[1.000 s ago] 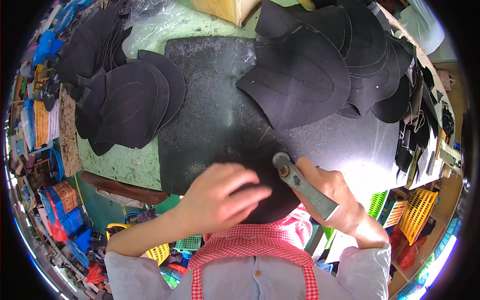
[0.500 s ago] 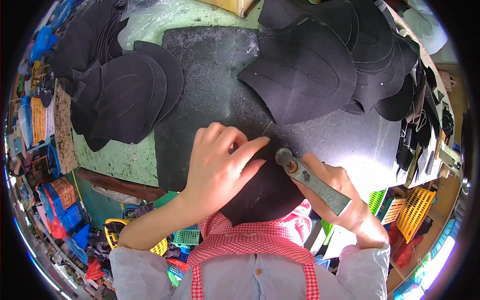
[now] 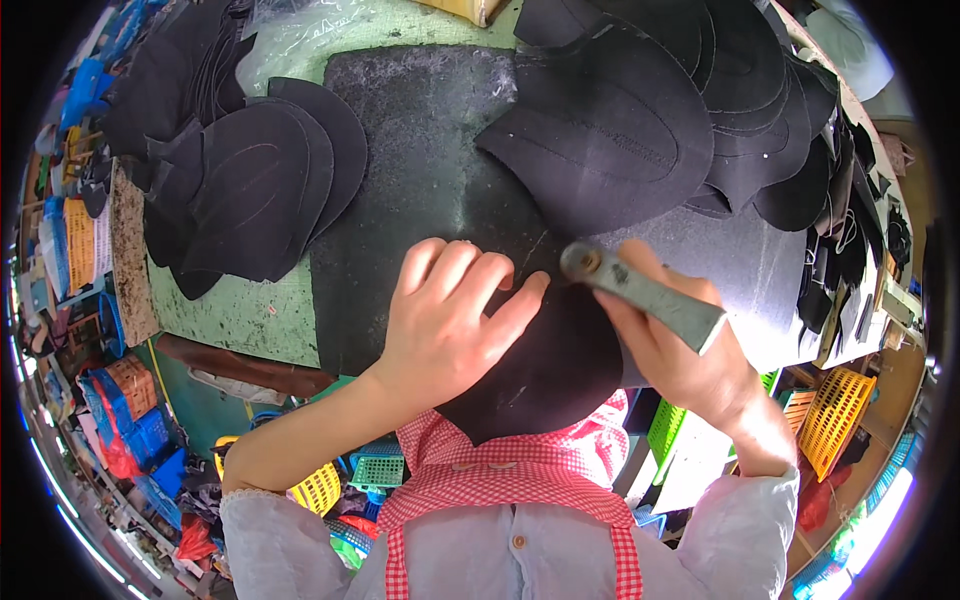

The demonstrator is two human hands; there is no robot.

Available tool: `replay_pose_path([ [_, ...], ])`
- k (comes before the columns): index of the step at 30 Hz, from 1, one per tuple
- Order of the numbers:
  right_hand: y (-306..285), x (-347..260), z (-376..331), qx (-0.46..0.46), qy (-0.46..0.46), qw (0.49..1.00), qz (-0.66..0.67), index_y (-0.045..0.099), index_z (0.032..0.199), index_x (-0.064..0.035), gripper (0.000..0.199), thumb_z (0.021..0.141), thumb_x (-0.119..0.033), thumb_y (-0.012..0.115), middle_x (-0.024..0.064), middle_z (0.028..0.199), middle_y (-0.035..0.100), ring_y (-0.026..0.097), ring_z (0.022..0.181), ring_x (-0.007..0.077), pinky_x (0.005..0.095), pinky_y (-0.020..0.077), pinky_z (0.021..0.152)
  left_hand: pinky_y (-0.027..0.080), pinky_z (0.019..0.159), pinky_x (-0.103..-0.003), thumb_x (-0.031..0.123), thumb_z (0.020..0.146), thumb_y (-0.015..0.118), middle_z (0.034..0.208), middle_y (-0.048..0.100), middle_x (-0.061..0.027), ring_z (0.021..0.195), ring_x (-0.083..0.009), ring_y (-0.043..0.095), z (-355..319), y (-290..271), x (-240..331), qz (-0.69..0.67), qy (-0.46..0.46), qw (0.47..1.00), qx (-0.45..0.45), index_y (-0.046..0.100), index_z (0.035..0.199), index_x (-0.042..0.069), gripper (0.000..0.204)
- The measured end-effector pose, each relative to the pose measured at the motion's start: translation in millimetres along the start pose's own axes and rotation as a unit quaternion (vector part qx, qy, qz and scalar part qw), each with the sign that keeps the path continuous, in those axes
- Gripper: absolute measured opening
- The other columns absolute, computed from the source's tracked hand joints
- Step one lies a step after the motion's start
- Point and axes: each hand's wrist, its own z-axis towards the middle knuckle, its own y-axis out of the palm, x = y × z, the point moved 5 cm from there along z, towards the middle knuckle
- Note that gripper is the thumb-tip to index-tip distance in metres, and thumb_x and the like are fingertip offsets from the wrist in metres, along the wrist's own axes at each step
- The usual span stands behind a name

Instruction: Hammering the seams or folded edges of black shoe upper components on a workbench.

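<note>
My right hand [image 3: 690,365] is closed round a hammer [image 3: 650,295]; its grey metal head shows, the handle is mostly hidden under the fingers. The head's round face hovers or rests close to the edge of a black shoe-upper piece [image 3: 560,360]; I cannot tell whether they touch. That piece hangs over the table's near edge toward my apron. With bent fingers, my left hand [image 3: 440,320] presses on the piece's left side, fingertips beside its upper edge and near the hammer. Beneath lies a dark work slab [image 3: 400,140].
Black upper pieces lie in an overlapping pile on the left [image 3: 250,190] and a larger pile on the right [image 3: 610,130]. The green tabletop [image 3: 240,325] shows at the left. A yellow basket [image 3: 838,420] stands at the lower right, and black scraps hang off the right edge.
The hammer and my right hand have lifted and moved a little up and to the right. My left hand has shifted slightly, with its thumb now tucked from sight.
</note>
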Motion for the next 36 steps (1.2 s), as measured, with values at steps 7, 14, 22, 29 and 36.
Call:
replay_pose_path([
  [7,2.1,-16.7,1.6,-0.060,0.037,0.998,0.000,0.050,0.118,-0.0038,0.035,0.092,-0.015,0.072,0.0236,0.084,0.070,0.072,0.081,0.0483,0.0508,0.0578,0.068,0.043,0.082,-0.040,0.014,0.072,0.088,0.088,0.065,0.0051,0.088,-0.0205,0.059,-2.5,-10.9,-24.0,-0.132,-0.071,0.987,-0.049,0.081,0.095,0.020,0.025],
  [14,9.9,-30.8,4.6,-0.081,-0.016,0.997,-0.006,0.051,0.117,-0.0040,0.029,0.094,-0.008,0.069,0.0206,0.083,0.070,0.075,0.079,0.0441,0.0520,0.0593,0.066,0.044,0.083,-0.040,0.014,0.068,0.089,0.093,0.066,0.0057,0.091,-0.0199,0.061,-10.4,-23.5,-38.2,-0.135,-0.064,0.985,-0.090,0.082,0.093,0.020,0.027],
  [22,29.9,-40.3,3.6,-0.130,-0.065,0.988,-0.044,0.051,0.114,-0.0011,0.028,0.095,-0.009,0.069,0.0201,0.080,0.070,0.075,0.076,0.0409,0.0483,0.0607,0.064,0.046,0.081,-0.041,0.017,0.068,0.091,0.093,0.066,0.0043,0.092,-0.0232,0.061,-17.9,-29.9,-50.6,-0.136,-0.009,0.987,-0.081,0.082,0.093,0.019,0.026],
  [29,42.0,-52.6,12.0,-0.115,-0.068,0.991,-0.027,0.051,0.112,-0.0013,0.021,0.099,-0.010,0.065,0.0205,0.081,0.070,0.075,0.075,0.0398,0.0494,0.0593,0.064,0.046,0.082,-0.041,0.016,0.063,0.091,0.095,0.066,0.0041,0.094,-0.0234,0.060,-19.4,-37.1,-55.5,-0.118,0.046,0.991,-0.051,0.081,0.092,0.019,0.031],
  [36,42.3,-58.7,17.8,-0.131,-0.072,0.989,-0.022,0.049,0.117,0.0014,0.023,0.099,-0.004,0.062,0.0227,0.083,0.071,0.076,0.079,0.0391,0.0481,0.0601,0.065,0.049,0.079,-0.043,0.019,0.070,0.086,0.096,0.066,0.0029,0.095,-0.0232,0.060,-33.4,-41.8,-61.3,-0.066,0.122,0.990,-0.029,0.081,0.099,0.021,0.030],
])
